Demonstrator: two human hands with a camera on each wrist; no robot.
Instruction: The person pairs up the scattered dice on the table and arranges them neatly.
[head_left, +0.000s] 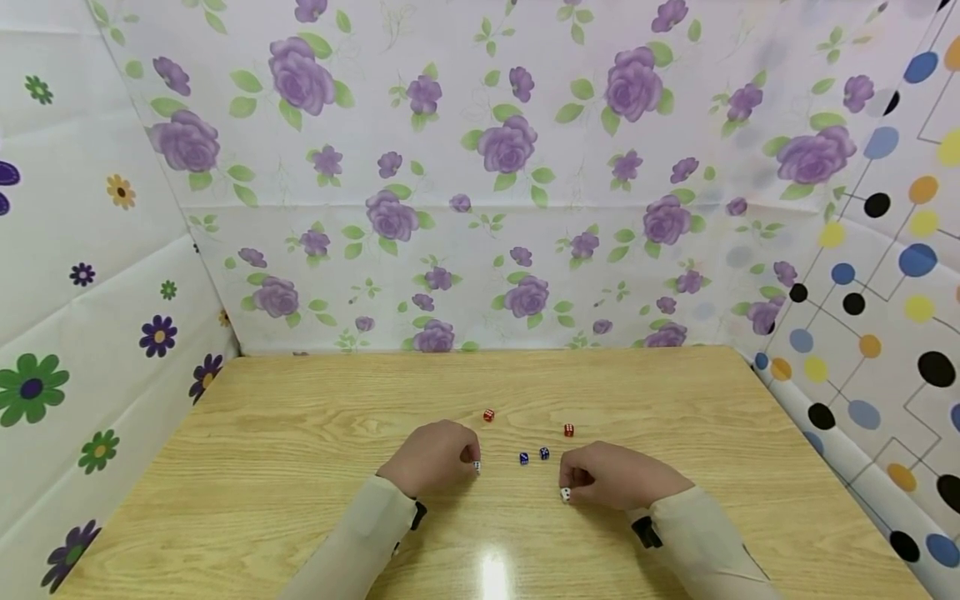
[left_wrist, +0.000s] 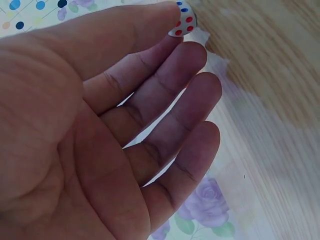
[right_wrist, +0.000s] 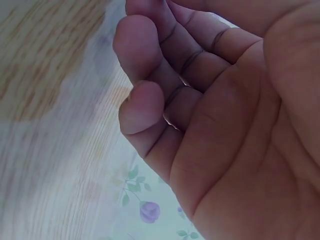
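In the head view my left hand [head_left: 435,457] pinches a white die [head_left: 477,467] at the tips of thumb and forefinger. The left wrist view shows this die [left_wrist: 188,24] with red and blue dots, partly behind the thumb; the other fingers are loosely bent. My right hand [head_left: 626,477] holds another white die [head_left: 566,495] at its fingertips, low over or on the table. That die is out of sight in the right wrist view, where the palm and bent fingers [right_wrist: 142,107] show. Two blue dice, one [head_left: 524,458] left of the other [head_left: 544,453], lie between the hands.
Beyond the hands lie two red dice, one [head_left: 489,415] at left and one [head_left: 569,430] at right. The wooden table [head_left: 337,392] meets a flowered cloth wall [head_left: 450,275] at the back. Patterned cloths also flank both sides. Light glares on the near table.
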